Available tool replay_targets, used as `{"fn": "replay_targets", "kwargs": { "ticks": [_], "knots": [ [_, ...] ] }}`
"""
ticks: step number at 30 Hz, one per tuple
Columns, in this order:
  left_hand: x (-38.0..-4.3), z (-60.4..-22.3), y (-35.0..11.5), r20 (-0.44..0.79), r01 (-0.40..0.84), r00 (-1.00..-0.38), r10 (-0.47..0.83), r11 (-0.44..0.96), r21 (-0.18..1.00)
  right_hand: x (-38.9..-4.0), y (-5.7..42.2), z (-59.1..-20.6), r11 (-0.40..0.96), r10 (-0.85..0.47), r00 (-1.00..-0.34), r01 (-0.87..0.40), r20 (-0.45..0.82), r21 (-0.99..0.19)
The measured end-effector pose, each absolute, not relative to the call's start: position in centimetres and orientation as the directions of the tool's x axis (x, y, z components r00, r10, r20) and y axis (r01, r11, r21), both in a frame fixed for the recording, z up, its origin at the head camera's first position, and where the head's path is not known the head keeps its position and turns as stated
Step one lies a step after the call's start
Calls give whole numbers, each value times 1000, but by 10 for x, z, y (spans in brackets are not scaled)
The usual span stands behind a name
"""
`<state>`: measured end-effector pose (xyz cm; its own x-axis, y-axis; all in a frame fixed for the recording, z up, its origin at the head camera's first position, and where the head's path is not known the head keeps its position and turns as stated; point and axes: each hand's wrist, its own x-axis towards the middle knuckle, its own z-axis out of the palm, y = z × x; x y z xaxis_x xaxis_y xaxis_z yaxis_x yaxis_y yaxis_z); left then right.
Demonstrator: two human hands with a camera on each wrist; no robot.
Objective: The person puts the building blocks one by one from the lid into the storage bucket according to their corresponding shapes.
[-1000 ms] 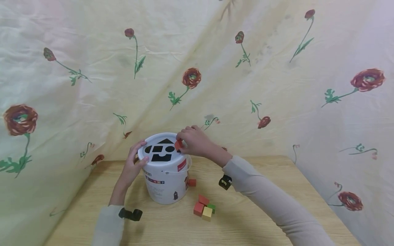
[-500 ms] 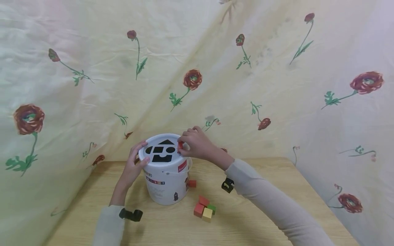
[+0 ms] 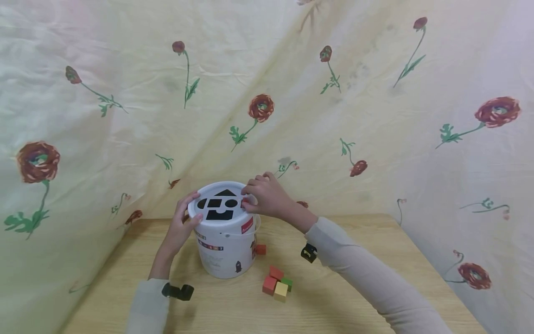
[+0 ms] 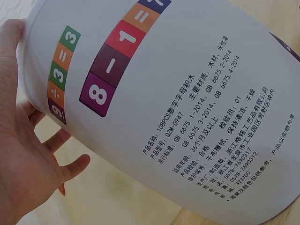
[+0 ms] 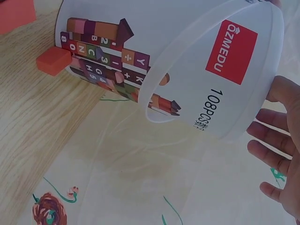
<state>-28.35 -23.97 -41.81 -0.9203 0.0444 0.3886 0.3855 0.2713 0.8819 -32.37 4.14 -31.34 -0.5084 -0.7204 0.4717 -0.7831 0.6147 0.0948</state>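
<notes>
Bucket (image 3: 219,255), white and upright, stands left of centre in the lower half of the head view, on a pale wooden worktop (image 3: 225,308). The hands are apart, on opposite sides of its lid (image 3: 221,223). At the left, the left hand (image 3: 182,220) holds the rim, thumb on the near edge, fingertips over the far-left edge. At the right, the right hand (image 3: 267,195) appears to pinch a red block (image 3: 245,200) between thumb and finger; only a sliver of red shows, so its depth in the lid cannot be told.

The step in hand looks like fitting that block into the cutout at the lid's right edge. To do it well, the left hand should brace the rim so the bucket does not tip under the push. The block's faces should be squared to the cutout, then pressed straight down, not at a slant. If it catches, a slight twist should serve better than force. Fingertips are best kept high, clear of the cutout's edge.
</notes>
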Motion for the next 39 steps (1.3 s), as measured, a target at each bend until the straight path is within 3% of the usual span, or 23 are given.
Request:
{"fn": "replay_targets", "kwargs": {
  "ticks": [20,30,39],
  "knots": [
    [-283,-418,-240,380,378,-924,46,270,886,-320,41,-315,662,-693,-559,-743,455,94],
    [-283,-419,-239,377,374,-925,43,272,887,-320,41,-319,666,-681,-534,-736,501,121],
    [-282,-418,-240,380,378,-924,46,266,887,-319,49,-324,664,-635,-529,-747,563,48]
  ]
}}
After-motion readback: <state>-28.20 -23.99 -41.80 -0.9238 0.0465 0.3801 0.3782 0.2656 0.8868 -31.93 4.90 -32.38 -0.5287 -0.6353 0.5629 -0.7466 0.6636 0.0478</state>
